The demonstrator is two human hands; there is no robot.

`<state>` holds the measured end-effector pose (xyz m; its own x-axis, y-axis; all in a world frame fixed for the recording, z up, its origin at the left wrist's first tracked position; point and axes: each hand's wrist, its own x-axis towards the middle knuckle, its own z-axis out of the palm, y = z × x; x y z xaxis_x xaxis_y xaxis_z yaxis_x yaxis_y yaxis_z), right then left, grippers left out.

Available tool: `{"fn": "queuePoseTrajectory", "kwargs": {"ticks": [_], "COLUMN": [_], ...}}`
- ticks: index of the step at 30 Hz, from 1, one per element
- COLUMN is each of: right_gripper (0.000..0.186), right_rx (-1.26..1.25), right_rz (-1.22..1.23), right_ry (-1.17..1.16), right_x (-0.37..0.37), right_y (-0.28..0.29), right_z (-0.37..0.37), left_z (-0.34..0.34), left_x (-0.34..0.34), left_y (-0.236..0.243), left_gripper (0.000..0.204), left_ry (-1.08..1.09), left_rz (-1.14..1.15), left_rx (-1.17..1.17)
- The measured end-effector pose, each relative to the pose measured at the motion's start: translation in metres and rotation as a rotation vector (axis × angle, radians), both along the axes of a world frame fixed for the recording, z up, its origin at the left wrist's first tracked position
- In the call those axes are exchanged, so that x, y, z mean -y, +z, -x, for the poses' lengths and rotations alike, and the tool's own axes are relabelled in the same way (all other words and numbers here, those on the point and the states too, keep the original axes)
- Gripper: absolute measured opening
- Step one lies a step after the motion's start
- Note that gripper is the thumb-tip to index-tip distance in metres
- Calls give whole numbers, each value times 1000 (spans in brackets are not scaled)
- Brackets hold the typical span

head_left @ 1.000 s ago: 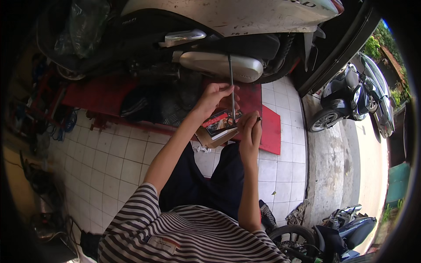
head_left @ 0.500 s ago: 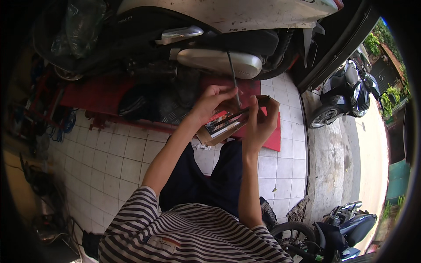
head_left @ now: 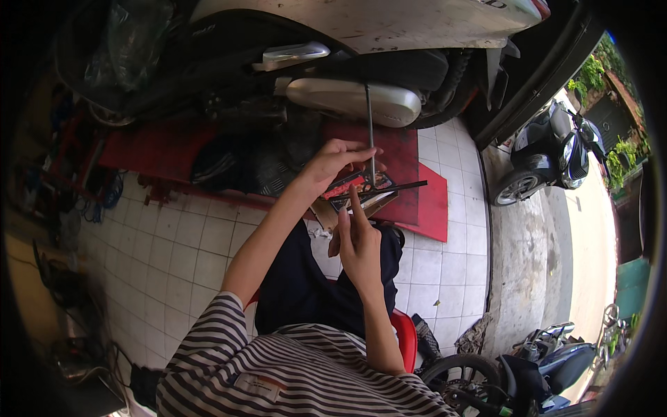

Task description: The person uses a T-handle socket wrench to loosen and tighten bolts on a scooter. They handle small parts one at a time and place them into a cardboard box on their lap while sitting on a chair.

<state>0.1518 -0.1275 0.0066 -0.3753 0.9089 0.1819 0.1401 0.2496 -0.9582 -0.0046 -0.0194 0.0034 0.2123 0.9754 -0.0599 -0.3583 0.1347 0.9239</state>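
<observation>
My left hand [head_left: 339,163] is closed loosely around the shaft of a long T-handle wrench [head_left: 369,125]. The far end of this wrench meets the silver side cover [head_left: 347,97] of a scooter, and its dark crossbar lies toward me. Just below the crossbar is my right hand [head_left: 360,243], its index finger stretched up beside the bar and the fingers apart, holding nothing. Beneath the hands sits an open cardboard box [head_left: 326,215] with a red and black printed item [head_left: 346,189] in it, partly covered by my fingers and the bar.
The scooter [head_left: 313,28] stands over a red lift platform [head_left: 427,201]. A dark cloth-like heap [head_left: 236,163] lies on the platform's left part. White tiles [head_left: 174,257] cover the floor. Parked motorbikes [head_left: 549,153] stand at the right, and a red stool [head_left: 404,337] shows under me.
My right hand has let go of the crossbar and dropped down and left. The crossbar has turned and now shows plainly. My left hand stays around the shaft.
</observation>
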Motion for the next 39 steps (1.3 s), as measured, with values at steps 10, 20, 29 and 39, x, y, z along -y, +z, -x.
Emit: {"fn": "queuePoseTrajectory", "kwargs": {"ticks": [10,20,29,39], "right_gripper": [61,59,69,75], "right_rx": [-364,-60,-353,-197], "right_rz": [178,39,211,-38], "right_ry": [-69,188,-14,69], "right_x": [-14,-1,-17,-6], "right_y": [-9,17,-17,14], "right_z": [-17,22,-10,31], "left_z": [0,8,5,14], "left_x": [-9,-5,-9,-10], "left_y": [-12,5,-10,1], "left_gripper": [33,34,35,33], "left_ry": [8,39,46,22], "left_rz": [-23,64,15,20], "left_rx": [27,-43,22,-78]}}
